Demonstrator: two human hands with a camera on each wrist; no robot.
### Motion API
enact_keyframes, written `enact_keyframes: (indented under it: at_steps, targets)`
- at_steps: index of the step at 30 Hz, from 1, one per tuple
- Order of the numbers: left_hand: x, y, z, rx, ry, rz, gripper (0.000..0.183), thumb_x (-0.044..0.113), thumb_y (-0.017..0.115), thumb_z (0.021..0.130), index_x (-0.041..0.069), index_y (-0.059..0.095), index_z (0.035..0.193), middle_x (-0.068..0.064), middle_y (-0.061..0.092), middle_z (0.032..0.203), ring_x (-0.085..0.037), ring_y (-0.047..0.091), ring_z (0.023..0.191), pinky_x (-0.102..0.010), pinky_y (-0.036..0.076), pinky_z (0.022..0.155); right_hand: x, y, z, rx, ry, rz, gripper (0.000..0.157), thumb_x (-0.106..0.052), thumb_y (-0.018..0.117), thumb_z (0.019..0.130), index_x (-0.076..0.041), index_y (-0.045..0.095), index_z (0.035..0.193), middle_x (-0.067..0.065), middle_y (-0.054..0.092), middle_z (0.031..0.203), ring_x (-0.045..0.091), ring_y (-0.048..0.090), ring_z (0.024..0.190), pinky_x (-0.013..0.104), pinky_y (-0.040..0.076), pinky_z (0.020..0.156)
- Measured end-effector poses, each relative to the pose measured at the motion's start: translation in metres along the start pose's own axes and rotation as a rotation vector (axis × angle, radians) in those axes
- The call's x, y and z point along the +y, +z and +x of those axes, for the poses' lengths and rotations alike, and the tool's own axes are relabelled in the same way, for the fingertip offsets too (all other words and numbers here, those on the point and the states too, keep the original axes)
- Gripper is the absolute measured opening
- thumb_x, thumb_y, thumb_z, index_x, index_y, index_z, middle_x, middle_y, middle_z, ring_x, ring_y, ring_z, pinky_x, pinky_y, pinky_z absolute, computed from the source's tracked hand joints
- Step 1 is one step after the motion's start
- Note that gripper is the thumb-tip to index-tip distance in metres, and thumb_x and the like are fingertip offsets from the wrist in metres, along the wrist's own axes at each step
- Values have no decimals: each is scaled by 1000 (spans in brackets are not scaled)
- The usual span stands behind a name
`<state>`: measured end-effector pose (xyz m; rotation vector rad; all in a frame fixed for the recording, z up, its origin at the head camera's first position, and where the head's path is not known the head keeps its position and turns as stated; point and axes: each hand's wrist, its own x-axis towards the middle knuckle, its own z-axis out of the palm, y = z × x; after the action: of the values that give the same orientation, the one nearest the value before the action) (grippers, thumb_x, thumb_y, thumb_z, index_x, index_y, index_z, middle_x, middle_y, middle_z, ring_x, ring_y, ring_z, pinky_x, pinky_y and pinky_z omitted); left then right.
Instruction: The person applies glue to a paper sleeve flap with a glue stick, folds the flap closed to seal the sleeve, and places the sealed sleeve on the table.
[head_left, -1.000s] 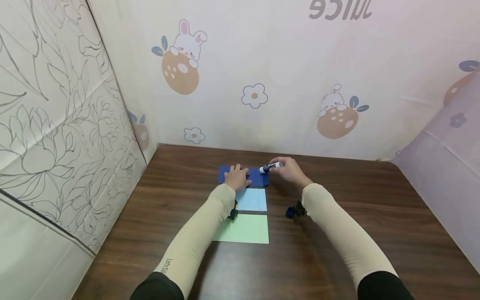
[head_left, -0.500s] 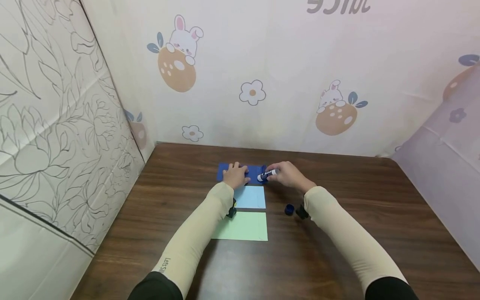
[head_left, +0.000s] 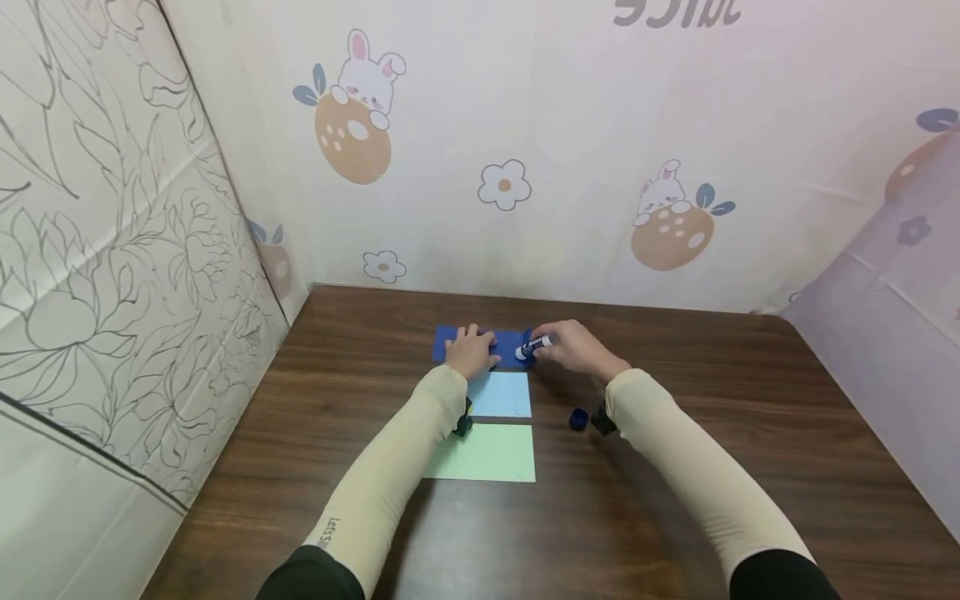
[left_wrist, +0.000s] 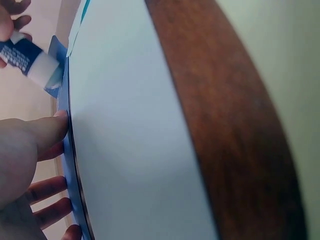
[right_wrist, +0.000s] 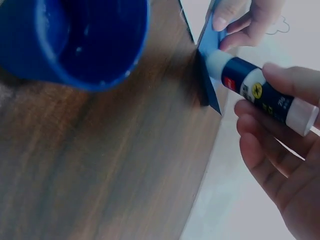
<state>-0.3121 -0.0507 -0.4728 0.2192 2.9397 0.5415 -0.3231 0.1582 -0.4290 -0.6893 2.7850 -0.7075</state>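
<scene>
A dark blue envelope [head_left: 507, 351] lies near the back of the table, its narrow flap [right_wrist: 210, 90] angled up at the right end. My left hand [head_left: 471, 355] rests on the envelope with its fingers spread, holding it down. Between thumb and fingers my right hand [head_left: 577, 348] grips an uncapped glue stick [right_wrist: 257, 91], tilted so that its white end meets the flap. In the left wrist view, the glue stick [left_wrist: 27, 59] is at the flap, just beyond my left thumb. The blue glue cap [head_left: 578, 419] stands on the table below my right hand.
A light blue envelope [head_left: 507, 395] lies just in front of the dark blue one, and a light green envelope [head_left: 495, 454] nearer still, partly under my left forearm. The brown wooden table [head_left: 675, 467] meets a patterned wall covering [head_left: 570, 233] at the back.
The glue stick has come down and slightly forward onto the flap at the envelope's right end, then shifted only a little. My left hand has stayed on the envelope.
</scene>
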Motion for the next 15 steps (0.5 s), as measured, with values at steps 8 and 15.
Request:
enact_keyframes:
  at_steps: [8,15]
  targets:
    - [3,-1,0,-3,5,15,39,38,58,97,22,58,133,-10,44,145,-31,37,134,-56,35,105,-4,2,15,72,-93,-205,29,-11,65,92,-6,66,121,13,69,117,28,64,107,47,50,95]
    - [-2,2,2,8,7,7,40,38,59,97,22,58,133,-10,44,144,-31,37,134,-56,35,105,-11,8,19,103,-258,-447,28,-5,66,90,-9,69,117,9,68,109,26,60,102,42,52,91]
